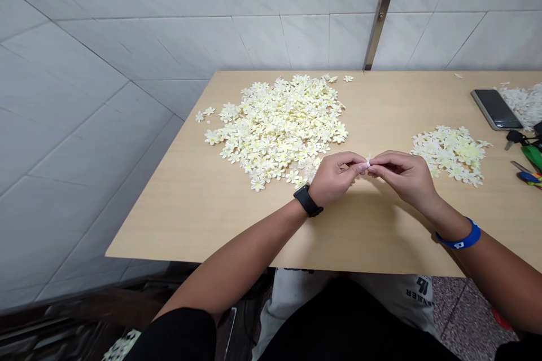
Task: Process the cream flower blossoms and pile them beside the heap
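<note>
My left hand [335, 177] and my right hand [404, 175] meet above the middle of the wooden table [203, 208]. Both pinch a small white fabric flower [368, 161] between their fingertips. A large heap of pale yellow-white flowers [279, 124] lies just beyond my left hand. A smaller heap of the same flowers [451, 155] lies to the right of my right hand. A black watch sits on my left wrist and a blue band on my right wrist.
A phone [495, 108] lies at the far right, next to a mound of white bits [525, 102]. Keys and green and blue tools [527, 163] sit at the right edge. A tiled wall rises behind the table, with a metal strip [381, 11].
</note>
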`<state>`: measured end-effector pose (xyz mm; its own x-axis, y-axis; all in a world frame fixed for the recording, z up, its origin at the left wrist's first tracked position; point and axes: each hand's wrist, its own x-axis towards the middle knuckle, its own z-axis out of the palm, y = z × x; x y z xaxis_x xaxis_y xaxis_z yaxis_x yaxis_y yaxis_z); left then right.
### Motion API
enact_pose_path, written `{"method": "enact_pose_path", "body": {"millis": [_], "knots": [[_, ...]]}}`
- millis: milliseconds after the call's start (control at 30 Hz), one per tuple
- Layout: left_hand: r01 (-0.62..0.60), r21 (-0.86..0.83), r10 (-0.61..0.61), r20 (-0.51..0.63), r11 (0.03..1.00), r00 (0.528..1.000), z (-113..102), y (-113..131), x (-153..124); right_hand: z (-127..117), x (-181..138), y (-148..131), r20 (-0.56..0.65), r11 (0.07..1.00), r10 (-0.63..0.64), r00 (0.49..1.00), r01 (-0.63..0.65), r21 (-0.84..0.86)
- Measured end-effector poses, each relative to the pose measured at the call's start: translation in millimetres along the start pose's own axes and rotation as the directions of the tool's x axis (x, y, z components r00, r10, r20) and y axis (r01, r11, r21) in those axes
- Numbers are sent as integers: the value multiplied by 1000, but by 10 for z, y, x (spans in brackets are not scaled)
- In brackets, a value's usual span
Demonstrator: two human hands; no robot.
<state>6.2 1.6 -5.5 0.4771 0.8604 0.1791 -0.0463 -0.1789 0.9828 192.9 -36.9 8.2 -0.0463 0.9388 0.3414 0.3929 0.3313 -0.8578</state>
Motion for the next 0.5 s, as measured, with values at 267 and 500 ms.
{"method": "enact_pose_path", "body": {"millis": [267,500], "knots": [[13,-1,-13,5,1000,1000,-2,9,-3,-3,7,-21,7,1000,29,1000,-29,7],[21,76,-19,-27,997,999,9,61,-13,21,-2,-35,6,996,64,998,-64,55]]}}
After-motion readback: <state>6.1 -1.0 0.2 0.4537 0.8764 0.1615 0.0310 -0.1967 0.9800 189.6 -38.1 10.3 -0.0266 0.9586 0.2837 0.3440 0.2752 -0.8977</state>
